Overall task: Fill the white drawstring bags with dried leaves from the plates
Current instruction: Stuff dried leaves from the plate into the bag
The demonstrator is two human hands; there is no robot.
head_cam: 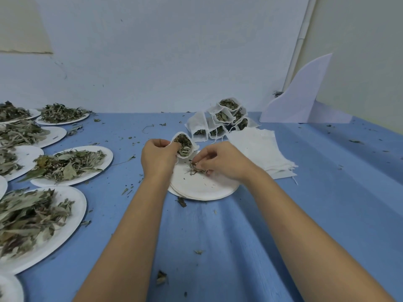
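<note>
Head view. Left hand (158, 156) grips an open bag (185, 147) by its rim, fingers curled on the cloth, mouth tipped toward the camera; the bag is nearly full of leaves. It sits at the far left edge of a plate (202, 186) at table centre, which tops a small stack.

Right hand (222, 162) pinches a small clump of leaves (196, 170) lying on that plate, just right of the bag.

Filled bags (222, 118) piled farther back, mouths open. Flat empty bags (261, 149) stacked just right of the plate. Heaped plates (72, 164) line the left side.

Blue cloth (218, 236) covers the table, strewn with leaf crumbs. White board (305, 94) leans far right.
</note>
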